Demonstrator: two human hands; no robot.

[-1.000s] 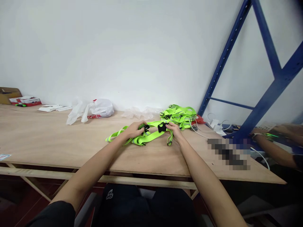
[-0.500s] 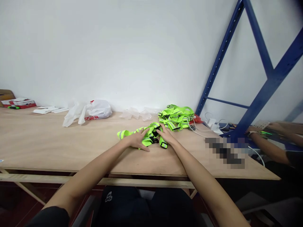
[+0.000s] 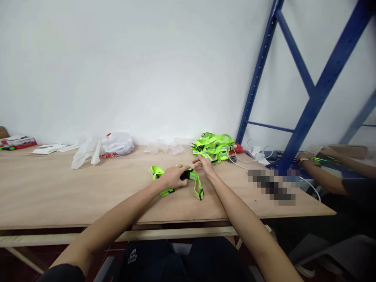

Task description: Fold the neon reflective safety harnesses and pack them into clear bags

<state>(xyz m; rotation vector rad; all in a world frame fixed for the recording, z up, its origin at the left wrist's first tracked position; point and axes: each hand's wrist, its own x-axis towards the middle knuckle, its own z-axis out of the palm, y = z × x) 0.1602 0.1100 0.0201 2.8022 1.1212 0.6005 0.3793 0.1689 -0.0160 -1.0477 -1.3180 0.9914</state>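
On the table in front of me lies a neon-green reflective harness with silver stripes and black buckles. My left hand is closed over its middle, by a black buckle. One strap loop comes out left of that hand, and another hangs to its right. My right hand is open just right of the harness, fingers slightly spread, and I see nothing held in it. Beyond its fingertips sits a tangled pile of similar neon-green reflective harnesses.
The wooden table runs along a white wall. At the back are a white plastic bag, clear plastic wrappers and white papers. White cables and a blue metal rack stand right, with a co-worker's arms beyond.
My left hand has closed on the harness near the buckle and bunched it. My right hand has come off it, fingers now apart. The view has shifted slightly right.
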